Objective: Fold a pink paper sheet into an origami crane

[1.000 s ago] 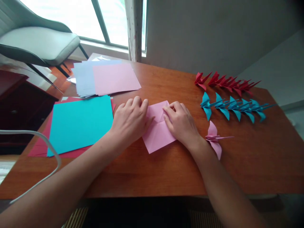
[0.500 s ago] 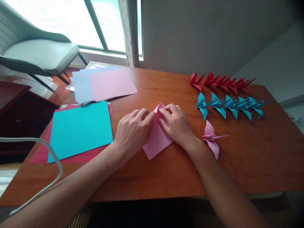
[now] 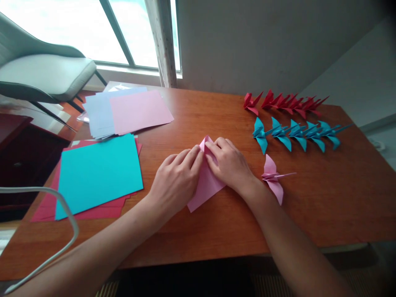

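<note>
A partly folded sheet of pink paper (image 3: 206, 185) lies on the wooden table between both hands, one corner pointing toward me. My left hand (image 3: 179, 175) covers its left side, fingers closed together and pressing near the raised fold at the far tip. On the right side, my right hand (image 3: 230, 163) has its thumb and fingers bent onto the paper, pinching the folded flap. The fingertips partly hide the upper fold. To the right of my right hand rests a finished pink paper crane (image 3: 272, 178).
Red paper cranes (image 3: 286, 103) and blue paper cranes (image 3: 298, 134) stand in rows at the back right. Blue cardstock (image 3: 100, 171) over red sheets lies at left, with pale pink paper (image 3: 140, 111) behind. A white cable (image 3: 69, 214) curves over the left edge; a chair (image 3: 49, 74) stands beyond.
The view has shifted slightly. My left fingers have straightened a little and press along the fold near the tip; my right hand stays on the pink paper.
</note>
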Demonstrator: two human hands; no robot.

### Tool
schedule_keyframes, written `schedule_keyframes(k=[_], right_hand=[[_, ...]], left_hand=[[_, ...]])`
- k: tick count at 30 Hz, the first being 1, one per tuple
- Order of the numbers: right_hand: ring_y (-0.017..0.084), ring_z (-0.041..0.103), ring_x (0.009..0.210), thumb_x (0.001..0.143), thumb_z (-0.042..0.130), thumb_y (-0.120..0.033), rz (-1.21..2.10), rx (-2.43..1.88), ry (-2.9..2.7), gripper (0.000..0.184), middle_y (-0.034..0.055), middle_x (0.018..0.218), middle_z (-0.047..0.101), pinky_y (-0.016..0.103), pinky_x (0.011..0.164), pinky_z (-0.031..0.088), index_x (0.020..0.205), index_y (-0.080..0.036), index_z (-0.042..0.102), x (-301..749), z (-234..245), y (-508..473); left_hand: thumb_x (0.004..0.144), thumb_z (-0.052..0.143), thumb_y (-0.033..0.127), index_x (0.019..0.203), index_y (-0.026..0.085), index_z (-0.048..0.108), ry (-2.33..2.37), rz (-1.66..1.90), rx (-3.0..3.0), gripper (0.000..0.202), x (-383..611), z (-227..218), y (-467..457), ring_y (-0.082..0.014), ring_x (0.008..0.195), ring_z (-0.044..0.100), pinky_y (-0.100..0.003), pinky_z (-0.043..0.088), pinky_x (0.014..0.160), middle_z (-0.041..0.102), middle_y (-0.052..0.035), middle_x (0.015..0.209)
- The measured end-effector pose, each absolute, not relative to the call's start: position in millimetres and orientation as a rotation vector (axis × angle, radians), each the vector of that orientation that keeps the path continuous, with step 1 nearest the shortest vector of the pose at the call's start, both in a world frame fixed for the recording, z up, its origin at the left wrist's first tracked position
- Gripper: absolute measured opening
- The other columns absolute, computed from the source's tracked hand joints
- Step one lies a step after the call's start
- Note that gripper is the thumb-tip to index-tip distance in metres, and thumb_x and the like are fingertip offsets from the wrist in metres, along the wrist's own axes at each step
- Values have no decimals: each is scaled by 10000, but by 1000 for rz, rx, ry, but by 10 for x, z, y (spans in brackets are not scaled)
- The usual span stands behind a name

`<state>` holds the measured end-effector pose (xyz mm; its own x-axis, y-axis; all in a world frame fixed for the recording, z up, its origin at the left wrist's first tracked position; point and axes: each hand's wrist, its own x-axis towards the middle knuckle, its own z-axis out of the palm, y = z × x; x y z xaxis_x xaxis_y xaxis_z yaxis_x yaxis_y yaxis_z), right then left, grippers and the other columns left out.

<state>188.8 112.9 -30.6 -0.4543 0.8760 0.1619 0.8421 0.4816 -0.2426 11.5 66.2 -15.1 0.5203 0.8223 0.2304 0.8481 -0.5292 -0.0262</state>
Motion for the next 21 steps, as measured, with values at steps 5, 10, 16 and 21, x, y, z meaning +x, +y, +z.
schedule_keyframes(k=[5,10,16,21], right_hand=[[279,564,967,1010,463,-278,111,-1475,-2468,338,135,1046,659,400,872,466,1261,-167,660,1907,-318,1135],[257,582,924,1015,449,-248,103,-1452,-2512,299,116,984,682,370,843,450,1156,-176,703,1924,-291,1128],[254,592,927,1010,456,-245,112,-1443,-2505,290,116,976,686,363,840,449,1143,-171,702,1930,-294,1135],[262,588,924,1014,434,-251,97,-1469,-2493,329,124,995,687,376,837,449,1203,-159,687,1928,-303,1141]], left_hand=[[967,396,90,1422,7,529,-1436,-253,-2560,481,93,-172,664,-299,1281,629,-424,555,966,567,-200,1479],[962,394,62,1397,-12,544,-1533,-222,-2469,466,55,-100,692,-300,1199,684,-410,576,909,659,-218,1361],[972,364,39,1385,-36,555,-1517,-116,-2446,461,28,-123,722,-327,1224,666,-440,573,936,646,-229,1375],[984,352,59,1484,-28,456,-1397,-62,-2569,518,97,-177,638,-325,1363,561,-438,541,1040,489,-234,1533]])
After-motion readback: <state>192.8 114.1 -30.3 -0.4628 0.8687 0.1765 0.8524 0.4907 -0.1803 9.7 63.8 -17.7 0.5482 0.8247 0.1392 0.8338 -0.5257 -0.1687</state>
